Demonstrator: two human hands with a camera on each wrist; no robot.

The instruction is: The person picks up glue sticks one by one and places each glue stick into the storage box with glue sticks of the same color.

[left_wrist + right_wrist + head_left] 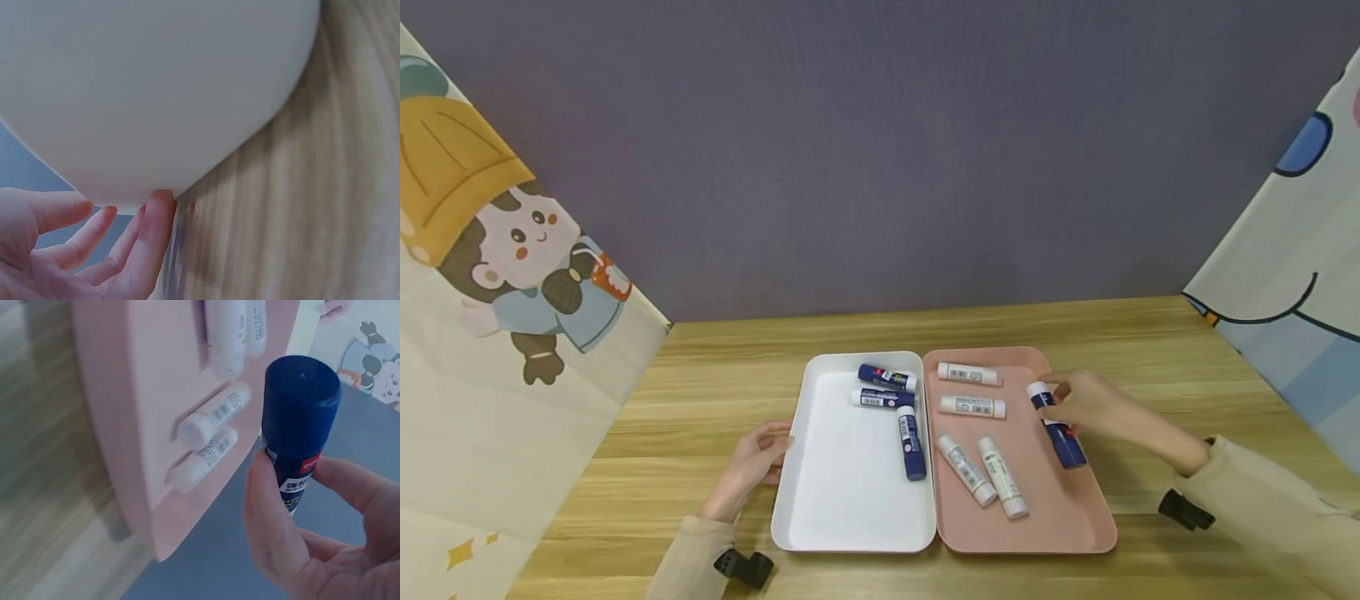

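My right hand point(1090, 404) pinches a dark blue glue stick point(1066, 446) between thumb and fingers, over the right side of the pink tray point(1037, 525). Tilted, it shows its blue end closest to the right wrist camera, where the glue stick point(300, 412) has a red and white label. Several white glue sticks point(972, 406) lie in that tray. At the left edge of the white tray point(850, 533), my left hand point(748, 467) rests its fingertips against the outer wall, as the left wrist view shows. Three blue glue sticks point(912, 442) lie inside this tray.
Both trays stand side by side, rims touching, on a wood-grain table point(700, 375). Behind the table rises a grey-blue panel point(880, 167). Cartoon-printed cloths, one with a figure in a yellow hat point(460, 167), hang at both sides.
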